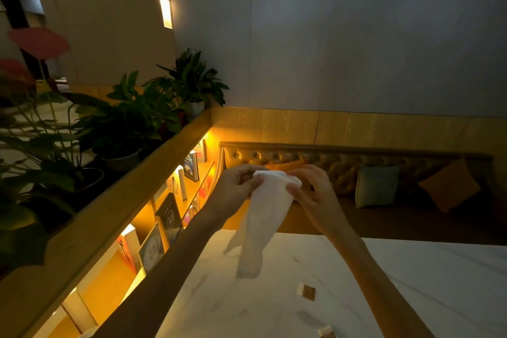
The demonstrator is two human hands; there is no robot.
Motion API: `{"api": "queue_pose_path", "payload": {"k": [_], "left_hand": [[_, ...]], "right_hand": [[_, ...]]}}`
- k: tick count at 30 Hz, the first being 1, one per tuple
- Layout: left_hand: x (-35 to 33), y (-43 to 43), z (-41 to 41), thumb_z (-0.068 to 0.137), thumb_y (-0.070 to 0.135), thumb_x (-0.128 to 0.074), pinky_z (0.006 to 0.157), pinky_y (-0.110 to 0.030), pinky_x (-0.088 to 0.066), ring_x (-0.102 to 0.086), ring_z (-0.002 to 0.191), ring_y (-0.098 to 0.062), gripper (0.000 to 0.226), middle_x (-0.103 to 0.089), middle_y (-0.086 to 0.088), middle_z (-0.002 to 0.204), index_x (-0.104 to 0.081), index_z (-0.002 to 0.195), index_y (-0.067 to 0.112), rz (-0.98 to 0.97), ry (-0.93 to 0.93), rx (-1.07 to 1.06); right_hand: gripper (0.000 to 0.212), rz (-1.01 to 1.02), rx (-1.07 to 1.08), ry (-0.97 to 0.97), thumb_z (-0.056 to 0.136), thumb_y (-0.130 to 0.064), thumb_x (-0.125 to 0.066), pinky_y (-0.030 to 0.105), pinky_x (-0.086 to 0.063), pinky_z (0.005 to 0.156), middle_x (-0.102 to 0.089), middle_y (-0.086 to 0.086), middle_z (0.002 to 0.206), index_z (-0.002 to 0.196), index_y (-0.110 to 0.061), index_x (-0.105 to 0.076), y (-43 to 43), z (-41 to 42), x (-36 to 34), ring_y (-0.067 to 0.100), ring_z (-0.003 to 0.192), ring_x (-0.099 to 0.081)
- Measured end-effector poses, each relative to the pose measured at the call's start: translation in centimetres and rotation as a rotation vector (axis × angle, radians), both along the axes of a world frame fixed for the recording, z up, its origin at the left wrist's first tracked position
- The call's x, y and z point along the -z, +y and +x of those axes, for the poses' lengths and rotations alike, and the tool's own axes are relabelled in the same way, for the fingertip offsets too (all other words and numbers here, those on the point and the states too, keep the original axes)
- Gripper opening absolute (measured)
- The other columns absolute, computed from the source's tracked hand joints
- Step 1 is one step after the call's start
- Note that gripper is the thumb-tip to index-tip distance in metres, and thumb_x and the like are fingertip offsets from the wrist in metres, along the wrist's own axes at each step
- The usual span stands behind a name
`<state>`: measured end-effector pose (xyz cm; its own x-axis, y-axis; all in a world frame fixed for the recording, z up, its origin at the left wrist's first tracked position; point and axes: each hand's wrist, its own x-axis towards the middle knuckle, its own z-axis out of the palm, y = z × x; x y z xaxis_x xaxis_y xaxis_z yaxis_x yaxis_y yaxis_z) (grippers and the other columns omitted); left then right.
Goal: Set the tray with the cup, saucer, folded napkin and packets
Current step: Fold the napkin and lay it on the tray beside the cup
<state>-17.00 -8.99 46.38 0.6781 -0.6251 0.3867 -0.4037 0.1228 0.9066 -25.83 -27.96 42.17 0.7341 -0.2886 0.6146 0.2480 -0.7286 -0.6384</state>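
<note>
Thin white paper napkin (263, 217) is held in the air over the white marble-look table (411, 282). Left hand (236, 189) pinches its top edge at 9 o'clock, right hand (312, 195) at 3 o'clock, probably so it hangs free for folding. Small brown-and-white packets (307, 291) lie on the table at 5 o'clock. Tray, cup and saucer not in view.

A single head-worn camera looks forward and slightly down over the near end of a white marble table (411, 282), tilted high enough to take in the far bench (384, 170) and wall (356, 35). The bookshelf (164, 214) runs along its left side.
</note>
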Motion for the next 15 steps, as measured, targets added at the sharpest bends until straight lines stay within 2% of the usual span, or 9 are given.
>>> {"api": "queue_pose_path", "payload": {"k": [2,5,8,10,13,15], "left_hand": [[0.0,0.0,0.4,0.094,0.016,-0.058,0.073,-0.022,-0.059,-0.069,0.098,-0.009,0.024,-0.067,0.008,0.104,-0.065,0.101,0.037,0.015,-0.013,-0.003],[0.2,-0.1,0.7,0.094,0.016,-0.058,0.077,-0.023,-0.058,-0.065,0.102,-0.009,0.021,-0.066,0.007,0.105,-0.064,0.102,0.034,0.062,-0.092,-0.035],[0.2,-0.1,1.1,0.092,0.018,-0.061,0.075,-0.019,-0.057,-0.065,0.1,-0.006,0.017,-0.066,0.01,0.103,-0.065,0.103,0.031,0.062,-0.113,-0.072],[0.2,-0.2,1.5,0.092,0.018,-0.062,0.078,-0.023,-0.058,-0.065,0.102,-0.01,0.017,-0.067,0.005,0.106,-0.065,0.107,0.025,0.043,-0.079,-0.092],[-0.1,-0.6,1.8,0.094,0.016,-0.059,0.079,-0.026,-0.059,-0.065,0.103,-0.013,0.018,-0.066,0.002,0.108,-0.063,0.108,0.025,0.028,-0.038,-0.106],[-0.1,-0.9,1.9,0.095,0.016,-0.056,0.081,-0.029,-0.059,-0.064,0.106,-0.015,0.022,-0.064,-0.002,0.112,-0.061,0.117,0.017,0.039,-0.034,-0.118]], "right_hand": [[0.026,0.092,-0.146,0.09,0.091,-0.038,-0.059,0.047,-0.059,0.082,-0.064,0.0,0.11,0.111,-0.022,-0.063,-0.9,0.0,-0.5,0.012,0.103,-0.063],[0.019,0.088,-0.142,0.084,0.09,-0.032,-0.061,0.046,-0.06,0.074,-0.068,0.0,0.096,0.103,-0.019,-0.065,-1.2,-0.2,-1.0,0.015,0.088,-0.069],[0.019,0.193,-0.13,-0.012,0.086,-0.024,-0.067,0.036,-0.062,0.072,-0.065,-0.004,0.101,0.104,-0.019,-0.063,-1.4,-0.1,-1.9,0.016,0.092,-0.068],[0.026,0.263,-0.142,-0.055,0.084,-0.022,-0.07,0.03,-0.062,0.072,-0.064,-0.005,0.104,0.107,-0.018,-0.061,-1.7,0.0,-2.5,0.015,0.097,-0.067],[0.027,0.255,-0.14,-0.08,0.082,-0.023,-0.072,0.027,-0.061,0.074,-0.065,-0.005,0.103,0.107,-0.018,-0.063,-1.9,0.0,-3.2,0.009,0.096,-0.067],[0.026,0.269,-0.156,-0.088,0.08,-0.028,-0.073,0.026,-0.061,0.073,-0.067,-0.007,0.101,0.104,-0.022,-0.065,-1.9,0.0,-3.6,0.01,0.095,-0.067]]}}
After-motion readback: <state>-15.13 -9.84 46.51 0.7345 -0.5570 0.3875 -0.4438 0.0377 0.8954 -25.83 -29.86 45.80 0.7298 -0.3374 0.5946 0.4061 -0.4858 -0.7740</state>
